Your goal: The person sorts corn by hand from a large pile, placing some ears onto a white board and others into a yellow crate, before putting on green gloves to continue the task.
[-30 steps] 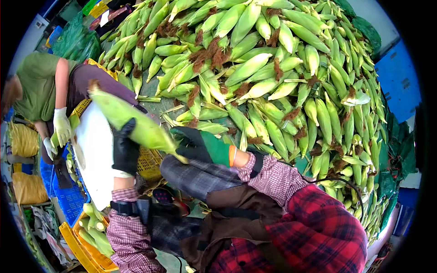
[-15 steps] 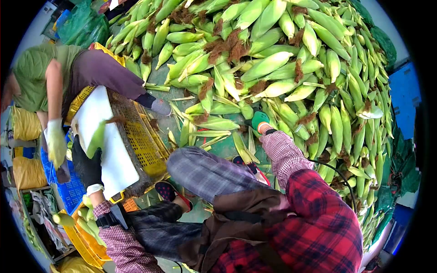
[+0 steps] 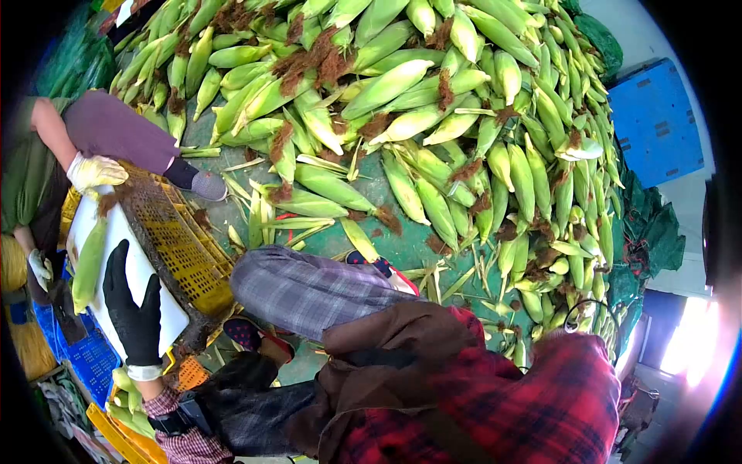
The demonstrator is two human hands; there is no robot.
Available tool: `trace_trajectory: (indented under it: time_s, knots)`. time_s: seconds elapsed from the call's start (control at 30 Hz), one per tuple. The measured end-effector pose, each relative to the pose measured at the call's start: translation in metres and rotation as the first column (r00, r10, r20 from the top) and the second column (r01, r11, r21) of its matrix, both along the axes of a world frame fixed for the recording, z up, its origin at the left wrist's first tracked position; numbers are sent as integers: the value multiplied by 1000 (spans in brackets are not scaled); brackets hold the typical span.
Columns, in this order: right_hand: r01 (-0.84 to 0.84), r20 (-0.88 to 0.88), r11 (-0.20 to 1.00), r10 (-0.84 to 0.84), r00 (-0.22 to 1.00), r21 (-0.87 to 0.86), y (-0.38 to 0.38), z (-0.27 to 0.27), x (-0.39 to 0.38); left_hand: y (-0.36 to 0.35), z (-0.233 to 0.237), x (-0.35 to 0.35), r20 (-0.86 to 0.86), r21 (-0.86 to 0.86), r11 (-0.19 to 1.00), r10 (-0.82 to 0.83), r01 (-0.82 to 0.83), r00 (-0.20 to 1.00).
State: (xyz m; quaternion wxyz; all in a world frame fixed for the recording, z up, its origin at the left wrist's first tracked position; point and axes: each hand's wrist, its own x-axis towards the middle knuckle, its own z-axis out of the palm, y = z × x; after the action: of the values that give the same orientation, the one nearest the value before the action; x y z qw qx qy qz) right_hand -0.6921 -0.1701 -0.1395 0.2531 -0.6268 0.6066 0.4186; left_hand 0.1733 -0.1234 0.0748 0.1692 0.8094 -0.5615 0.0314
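One ear of corn (image 3: 87, 264) lies on a white board (image 3: 133, 232) set across a yellow crate (image 3: 188, 255). The ear rests close to the board's left edge, with a strip of bare board between it and the left hand (image 3: 135, 315). Its long axis runs nearly parallel to that edge, and its brown silk tip points away from the wearer, toward a co-worker's gloved hand (image 3: 94, 170). The black-gloved left hand is spread flat over the board's near end, fingers splayed, grasping nothing. The right hand is out of view. A large corn pile (image 3: 433, 116) fills the floor to the right of the crate.
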Motion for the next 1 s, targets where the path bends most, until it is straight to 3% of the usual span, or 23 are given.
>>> trace_trajectory:
  time_s: [0.07,0.17,0.23,0.3,0.33,0.37,0.4,0.43,0.5,0.57,0.67,0.73,0.83,0.9,0.93,0.97,1.0]
  knots:
    - [92,-129,992,-81,988,88,26,17,-34,4,-1,-1,-22,7,1000,9,-9,1000]
    - [125,-144,989,-113,983,74,4,10,-33,10,-8,8,-38,2,1000,16,-16,999]
    - [93,-5,993,-94,996,-77,-50,-19,4,8,-7,5,-56,-4,1000,16,-16,998]
    - [99,235,935,-17,972,-339,-128,-43,76,3,-9,0,-82,-7,1000,15,-16,997]
    - [106,447,774,242,861,-624,-168,-61,109,4,-15,3,-65,-3,1000,14,-14,998]
    - [190,495,683,283,821,-706,-202,-50,163,3,-15,2,-11,37,999,2,-2,1000]
    - [152,378,424,522,765,-893,-233,-73,190,3,-17,2,5,43,999,-6,5,1000]
    - [79,276,521,312,909,-850,-250,-69,226,4,-19,1,17,46,999,-11,11,1000]
    - [-39,-13,546,52,999,-837,-279,-93,255,4,-17,-1,33,66,998,0,-2,999]
    - [-54,36,587,141,989,-808,-275,-78,263,7,-17,-2,60,52,999,-3,0,998]
    - [6,236,732,212,948,-681,-290,-66,250,4,-11,-8,26,33,999,-11,10,1000]
    - [-75,235,775,281,931,-628,-290,-51,248,5,-12,-8,24,28,999,-29,28,999]
    - [-62,308,738,354,883,-672,-287,-47,246,0,-7,-15,5,36,998,-48,48,999]
    - [235,498,834,54,866,-499,-277,-60,252,-4,-5,-21,10,1,997,-82,82,997]
    - [288,566,887,-37,824,-361,-276,-80,248,-5,-7,-21,14,1,996,-85,85,996]
    - [544,618,838,-408,672,-38,-249,-8,284,-7,-9,-22,18,-5,996,-90,90,996]
    - [363,842,931,-168,512,-35,-236,-31,264,-9,-8,-25,10,-1,996,-94,94,995]
